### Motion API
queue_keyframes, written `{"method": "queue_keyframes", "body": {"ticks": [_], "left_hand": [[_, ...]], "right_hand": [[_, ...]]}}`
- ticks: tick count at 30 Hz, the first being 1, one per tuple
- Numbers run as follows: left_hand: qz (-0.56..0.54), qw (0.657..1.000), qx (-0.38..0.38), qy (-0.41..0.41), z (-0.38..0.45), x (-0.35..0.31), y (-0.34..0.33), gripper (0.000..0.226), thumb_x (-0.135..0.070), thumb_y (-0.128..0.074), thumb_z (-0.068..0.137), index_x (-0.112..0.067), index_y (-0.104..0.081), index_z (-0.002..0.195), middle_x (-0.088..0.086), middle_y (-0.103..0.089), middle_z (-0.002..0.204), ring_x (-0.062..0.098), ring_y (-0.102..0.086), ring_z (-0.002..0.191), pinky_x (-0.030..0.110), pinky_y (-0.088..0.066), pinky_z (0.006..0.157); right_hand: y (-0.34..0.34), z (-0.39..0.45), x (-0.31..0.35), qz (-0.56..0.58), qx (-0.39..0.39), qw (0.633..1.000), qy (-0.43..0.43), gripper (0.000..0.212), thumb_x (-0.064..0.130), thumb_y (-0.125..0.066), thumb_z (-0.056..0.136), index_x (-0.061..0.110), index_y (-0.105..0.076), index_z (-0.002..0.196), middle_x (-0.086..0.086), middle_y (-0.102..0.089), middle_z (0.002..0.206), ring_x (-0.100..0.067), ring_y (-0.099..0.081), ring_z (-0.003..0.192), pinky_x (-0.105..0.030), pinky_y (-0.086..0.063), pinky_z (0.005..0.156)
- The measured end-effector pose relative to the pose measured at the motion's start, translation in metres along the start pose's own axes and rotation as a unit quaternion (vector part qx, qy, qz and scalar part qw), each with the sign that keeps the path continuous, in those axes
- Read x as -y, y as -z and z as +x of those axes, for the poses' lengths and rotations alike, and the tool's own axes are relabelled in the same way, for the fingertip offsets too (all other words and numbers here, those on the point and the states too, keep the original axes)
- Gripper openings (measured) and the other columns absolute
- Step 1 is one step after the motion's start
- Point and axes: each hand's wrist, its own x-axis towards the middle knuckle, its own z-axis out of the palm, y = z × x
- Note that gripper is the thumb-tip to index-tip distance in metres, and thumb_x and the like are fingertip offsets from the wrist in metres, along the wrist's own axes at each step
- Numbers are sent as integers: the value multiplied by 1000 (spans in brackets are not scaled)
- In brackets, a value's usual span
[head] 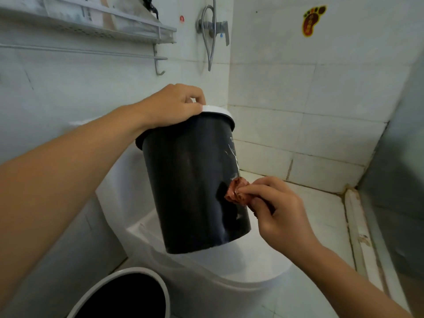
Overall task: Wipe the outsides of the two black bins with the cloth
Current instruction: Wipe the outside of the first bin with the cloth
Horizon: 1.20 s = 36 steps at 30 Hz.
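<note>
A black bin with a white rim is held tilted above the closed toilet lid. My left hand grips its rim from above. My right hand pinches a crumpled reddish-brown cloth and presses it against the lower right side of the bin's wall. White scuff marks show on the bin's right side. A second black bin with a white rim stands on the floor at the bottom left, seen from above; its outside is mostly hidden.
The white toilet sits below the held bin, its tank behind. A wall shelf with a towel bar hangs at the upper left. A shower mixer and hose are on the far wall. A glass partition stands at right.
</note>
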Motion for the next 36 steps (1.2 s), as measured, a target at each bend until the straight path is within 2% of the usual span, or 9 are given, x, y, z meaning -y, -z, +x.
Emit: {"method": "queue_keyframes", "body": {"ticks": [4, 7, 10, 13, 17, 24, 29, 32, 36], "left_hand": [[84, 996, 25, 35, 6, -19, 0, 23, -43, -41, 88, -35, -62, 91, -8, -62, 94, 16, -57, 89, 35, -42, 72], [177, 983, -41, 40, 10, -24, -17, 52, -66, -36, 90, -20, -56, 75, -2, -59, 76, 20, -54, 72, 34, -37, 61], [184, 977, -94, 54, 8, -22, -27, 45, -55, -40, 84, -16, -41, 62, 1, -50, 63, 22, -45, 60, 33, -26, 54], [166, 981, -95, 37, 6, -16, -29, 41, -49, -37, 86, -16, -43, 63, 0, -52, 65, 22, -47, 62, 33, -26, 54], [158, 980, -117, -8, 3, -14, -31, 56, -52, -30, 98, -16, -42, 58, -1, -51, 59, 19, -48, 57, 32, -30, 55], [162, 978, -128, -26, 0, -17, -33, 56, -51, -29, 97, -17, -38, 54, -2, -46, 55, 24, -46, 56, 36, -30, 58], [168, 975, -138, -34, 1, -16, -34, 55, -50, -31, 100, -20, -38, 53, -4, -45, 55, 19, -44, 54, 36, -28, 58], [168, 975, -140, -28, 3, -11, -34, 56, -46, -34, 104, -19, -39, 55, -2, -47, 56, 16, -44, 54, 35, -27, 57], [170, 974, -143, -32, 3, -11, -34, 56, -49, -32, 101, -18, -39, 55, -2, -47, 55, 18, -45, 53, 33, -26, 54]], "right_hand": [[-13, -3, 1, -1, 25, 1000, -7, 37, -10, -68, 88, 19, -78, 109, 3, -64, 109, -21, -61, 104, -35, -57, 87], [-16, -4, 2, 1, 41, 999, 5, 36, -9, -68, 88, 18, -78, 110, 2, -65, 111, -22, -61, 105, -35, -57, 87], [-15, -5, 3, 3, 72, 997, 29, 32, -2, -69, 90, 20, -76, 114, 4, -64, 114, -18, -60, 105, -31, -57, 86], [-13, -1, 1, -1, 15, 999, 41, 33, -4, -71, 88, 17, -75, 113, 4, -65, 109, -15, -62, 100, -24, -56, 82], [-9, 20, -1, 2, -83, 996, 36, 32, -2, -71, 89, 16, -73, 115, 6, -63, 105, -5, -60, 91, -11, -47, 76], [-16, 79, 7, -12, -100, 994, 52, 32, 3, -71, 91, 16, -68, 120, 9, -61, 105, -1, -54, 83, -6, -40, 80], [-33, 74, 7, -4, -19, 996, 89, 37, 18, -65, 98, 10, -67, 134, -6, -61, 123, -23, -56, 112, -34, -47, 97], [-36, 65, 4, 44, -26, 995, 90, 30, 18, -61, 100, 10, -72, 127, -7, -63, 119, -24, -59, 112, -41, -51, 94], [-38, 62, 5, 50, -16, 998, 39, 39, 15, -76, 91, 18, -70, 130, -2, -60, 118, -20, -58, 109, -40, -54, 91]]}}
